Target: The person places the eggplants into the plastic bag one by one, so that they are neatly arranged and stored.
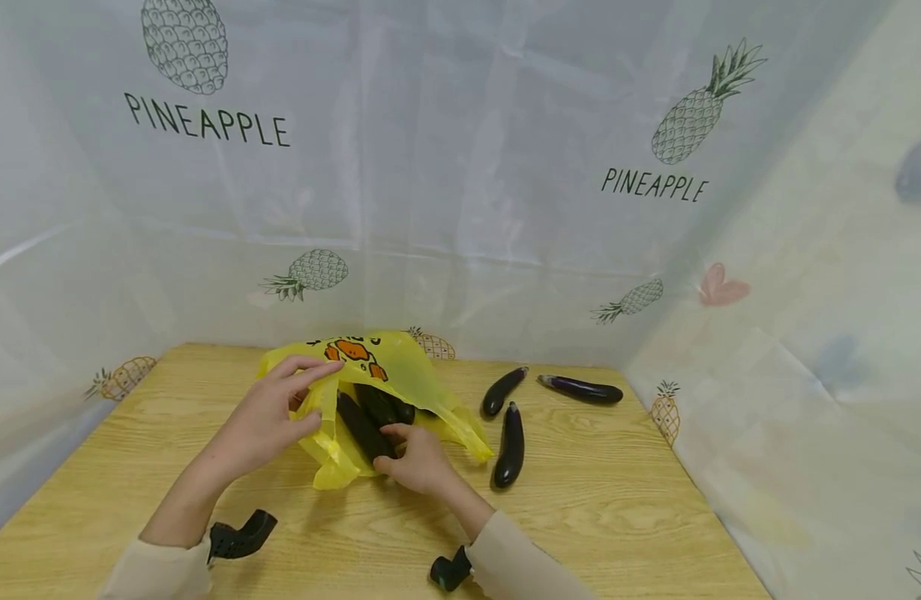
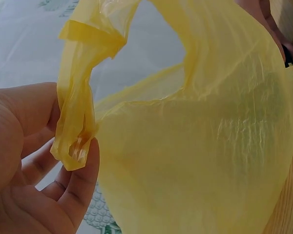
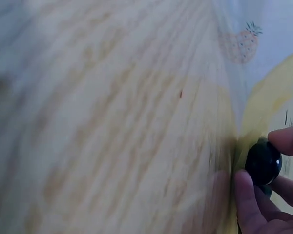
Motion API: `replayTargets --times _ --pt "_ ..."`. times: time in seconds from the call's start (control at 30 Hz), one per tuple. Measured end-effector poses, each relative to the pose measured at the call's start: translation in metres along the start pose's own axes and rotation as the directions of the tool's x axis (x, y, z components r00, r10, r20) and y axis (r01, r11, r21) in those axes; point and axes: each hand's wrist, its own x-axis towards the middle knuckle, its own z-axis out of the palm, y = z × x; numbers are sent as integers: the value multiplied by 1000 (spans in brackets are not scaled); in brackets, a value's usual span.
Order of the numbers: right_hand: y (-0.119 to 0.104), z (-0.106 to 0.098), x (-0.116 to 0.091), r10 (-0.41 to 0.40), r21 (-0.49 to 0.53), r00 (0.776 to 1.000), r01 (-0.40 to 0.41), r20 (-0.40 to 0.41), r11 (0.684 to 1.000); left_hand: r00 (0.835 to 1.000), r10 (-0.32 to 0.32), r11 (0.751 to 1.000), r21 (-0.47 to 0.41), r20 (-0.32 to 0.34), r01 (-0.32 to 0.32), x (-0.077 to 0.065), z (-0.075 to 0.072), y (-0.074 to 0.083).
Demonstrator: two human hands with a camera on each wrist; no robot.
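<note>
A yellow plastic bag point(image 1: 422, 371) with an orange cartoon print lies on the table, its mouth facing me. My left hand point(image 1: 261, 421) holds up the left side of the mouth. In the left wrist view, the bag's gathered handle point(image 2: 74, 112) sits between the thumb and fingers point(image 2: 80, 185). Several dark eggplants lie inside the bag. At the mouth, my right hand point(image 1: 418, 458) grips the near end of one eggplant point(image 1: 364, 429). The right wrist view has this eggplant's rounded, glossy end point(image 3: 264, 162) between thumb and fingers; its far part is inside the bag.
Right of the bag, three more eggplants lie on the wooden table point(image 1: 595, 492): one close to the bag point(image 1: 503, 392), one nearer me point(image 1: 509, 450) and one farther right point(image 1: 583, 389). A pineapple-printed sheet point(image 1: 460, 208) hangs behind the table and along its sides.
</note>
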Motion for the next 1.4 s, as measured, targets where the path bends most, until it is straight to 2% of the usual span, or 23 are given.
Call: replayTargets --times 0.2,0.4,0.8,1.0,1.4 --pt "4 9 6 -46 -40 997 43 -55 998 1000 -10 1000 7 2 10 -1 1 -1" --pt "1 16 16 -57 -86 991 47 -117 995 1000 -5 1000 1 -5 5 0 1 -2" --pt "-11 25 26 -34 -76 979 19 -200 997 1000 9 1000 4 -5 -9 1 0 1" --pt "-14 27 31 15 -52 972 -28 -233 998 1000 9 1000 5 -5 -9 1 0 3" --pt "-13 33 39 19 -123 952 -59 -304 991 1000 7 1000 -2 -7 -7 1 2 3"
